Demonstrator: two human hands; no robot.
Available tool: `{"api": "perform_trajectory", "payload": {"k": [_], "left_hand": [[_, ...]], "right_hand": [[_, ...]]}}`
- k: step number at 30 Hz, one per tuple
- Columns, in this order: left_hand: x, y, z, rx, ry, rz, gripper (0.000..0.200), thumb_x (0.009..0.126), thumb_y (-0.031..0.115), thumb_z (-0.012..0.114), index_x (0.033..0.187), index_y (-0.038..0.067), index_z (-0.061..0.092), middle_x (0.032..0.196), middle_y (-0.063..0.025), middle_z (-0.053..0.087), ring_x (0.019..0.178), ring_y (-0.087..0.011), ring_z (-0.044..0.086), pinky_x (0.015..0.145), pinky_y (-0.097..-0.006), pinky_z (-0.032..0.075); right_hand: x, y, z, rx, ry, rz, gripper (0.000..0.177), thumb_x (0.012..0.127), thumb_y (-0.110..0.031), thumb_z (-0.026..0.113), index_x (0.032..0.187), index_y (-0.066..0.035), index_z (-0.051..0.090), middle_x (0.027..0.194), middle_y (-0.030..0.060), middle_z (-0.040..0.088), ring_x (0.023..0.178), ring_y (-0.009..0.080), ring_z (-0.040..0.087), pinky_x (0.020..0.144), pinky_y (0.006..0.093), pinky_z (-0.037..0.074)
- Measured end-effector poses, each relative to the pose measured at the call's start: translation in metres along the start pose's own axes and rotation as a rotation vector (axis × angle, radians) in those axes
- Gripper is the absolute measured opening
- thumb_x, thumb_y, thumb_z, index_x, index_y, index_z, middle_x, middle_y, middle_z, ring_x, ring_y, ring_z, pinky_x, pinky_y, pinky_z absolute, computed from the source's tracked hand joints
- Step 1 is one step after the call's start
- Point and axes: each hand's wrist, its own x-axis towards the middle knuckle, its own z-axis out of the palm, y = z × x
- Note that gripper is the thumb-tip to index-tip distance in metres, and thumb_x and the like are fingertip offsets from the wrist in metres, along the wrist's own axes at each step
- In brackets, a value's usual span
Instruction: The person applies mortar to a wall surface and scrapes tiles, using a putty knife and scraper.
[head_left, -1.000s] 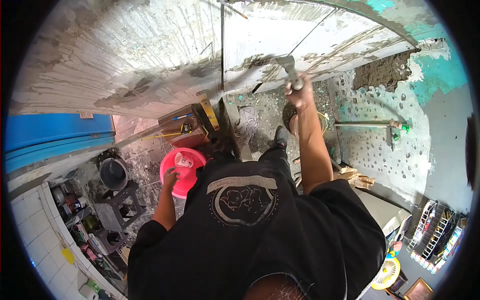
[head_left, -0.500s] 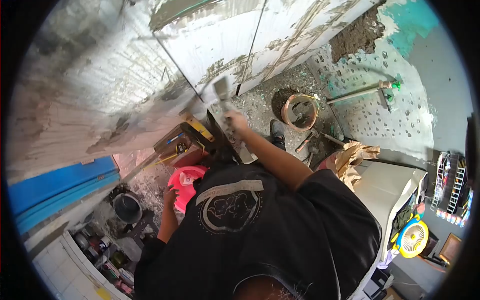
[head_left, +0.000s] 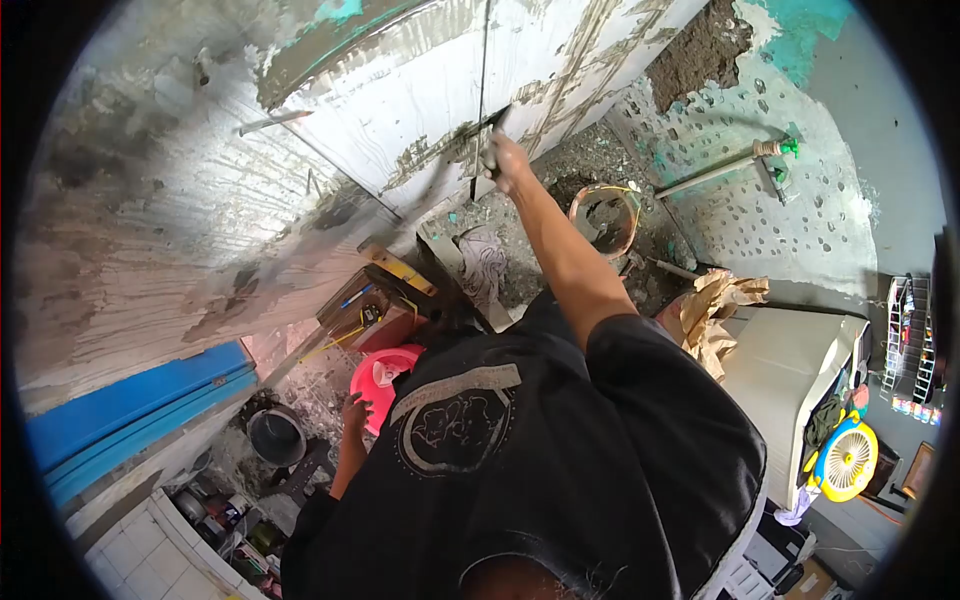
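Note:
My right hand (head_left: 507,165) is closed around a putty knife (head_left: 494,118), its flat blade up against the white tiled wall (head_left: 425,95). The blade lies by the dark vertical joint between two tiles, and my fingers cover most of the handle. Grey-brown smears mark the tiles around it. Low on the left, my left hand (head_left: 355,410) hangs with its fingers apart, holding nothing, next to a pink basin (head_left: 372,378). Part of the basin is hidden by my black shirt.
A spirit level (head_left: 400,270) and a tape measure (head_left: 371,314) lie by a brown box. A round bucket (head_left: 632,225) stands on the rough floor near a crumpled cloth (head_left: 482,262). A nail-like spike (head_left: 275,122) sticks out of the wall. Brown paper (head_left: 715,320) lies at right.
My right hand has moved up and forward with the putty knife, from above the floor to the wall tiles. My left hand has shifted slightly down beside the basin.

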Motion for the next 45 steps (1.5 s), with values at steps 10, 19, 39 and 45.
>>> {"api": "perform_trajectory", "payload": {"k": [10,19,39,45], "left_hand": [[0.042,0.003,-0.018,0.071,-0.201,-0.155,0.04,0.074,0.01,0.052,0.113,0.009,0.044,0.082,-0.008,0.06,0.053,-0.0151,0.051,0.04,-0.024,0.032],[-0.007,0.119,0.038,0.473,-0.061,-0.146,0.033,0.079,0.018,0.053,0.11,0.006,0.047,0.082,-0.0086,0.06,0.053,-0.0125,0.05,0.042,-0.0206,0.034],[0.011,0.088,0.245,0.497,-0.162,-0.431,0.031,0.079,0.009,0.05,0.108,0.0,0.046,0.078,-0.0093,0.058,0.061,-0.0125,0.053,0.054,-0.0235,0.044],[0.008,0.098,0.255,0.438,-0.099,-0.458,0.026,0.08,0.01,0.05,0.104,0.001,0.047,0.078,-0.007,0.059,0.06,-0.0103,0.052,0.052,-0.0216,0.042]], "right_hand": [[-0.104,0.036,0.0,0.185,0.157,0.033,0.022,0.078,-0.017,0.049,0.096,-0.005,0.05,0.068,0.0083,0.053,0.043,0.0136,0.044,0.038,0.0255,0.035],[-0.042,0.193,-0.446,-0.902,0.631,0.223,0.019,0.072,-0.015,0.047,0.077,-0.002,0.061,0.062,0.0132,0.058,0.062,0.0275,0.058,0.056,0.0403,0.045],[0.143,0.141,-0.744,-2.029,-0.426,0.747,0.019,0.069,-0.009,0.051,0.081,-0.002,0.064,0.086,0.0143,0.062,0.081,0.0297,0.06,0.069,0.0381,0.047],[0.145,0.163,-0.713,-2.055,-0.55,0.76,0.018,0.07,-0.006,0.053,0.084,0.001,0.062,0.089,0.0143,0.061,0.083,0.0303,0.059,0.069,0.0377,0.048]]}}
